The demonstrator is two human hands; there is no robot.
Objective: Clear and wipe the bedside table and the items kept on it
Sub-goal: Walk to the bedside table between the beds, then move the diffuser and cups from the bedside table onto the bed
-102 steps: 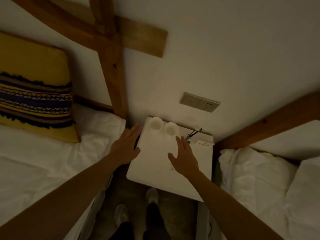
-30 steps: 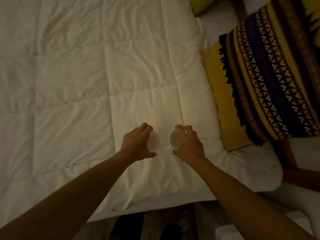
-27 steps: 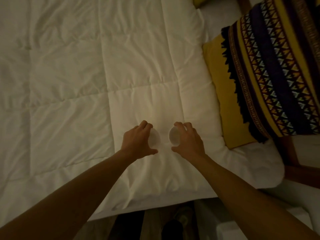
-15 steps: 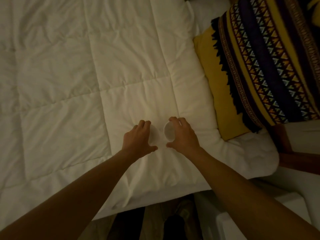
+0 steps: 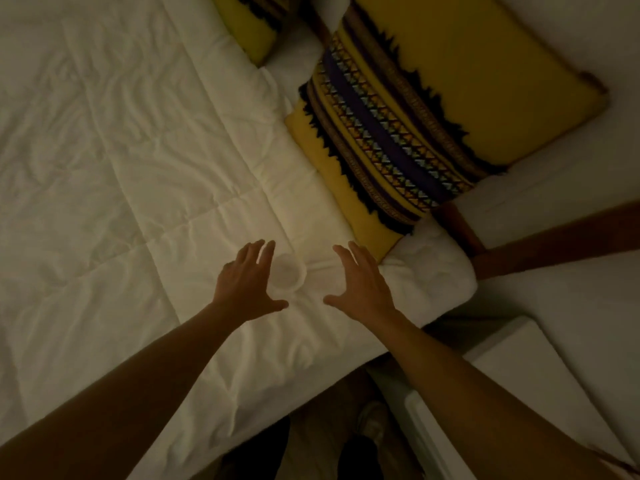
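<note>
A small white cup (image 5: 286, 276) stands on the white duvet (image 5: 138, 174) near the bed's edge. My left hand (image 5: 247, 280) hovers just left of it with fingers spread and straight, fingertips beside the rim and holding nothing. My right hand (image 5: 362, 282) is spread open a short way right of the cup, also empty. I cannot make out a second cup against the pale duvet in this dim light. A corner of the white bedside table (image 5: 519, 372) shows at the lower right, under my right forearm.
A yellow cushion with a dark patterned band (image 5: 398, 150) leans at the head of the bed, right of my hands. A wooden bed-frame beam (image 5: 561, 237) crosses at the right. My shoes (image 5: 372, 424) stand on the floor between bed and table.
Both hands held a cup each on the duvet half a second ago. Now they have let go and spread open, and the view has swung slightly left.
</note>
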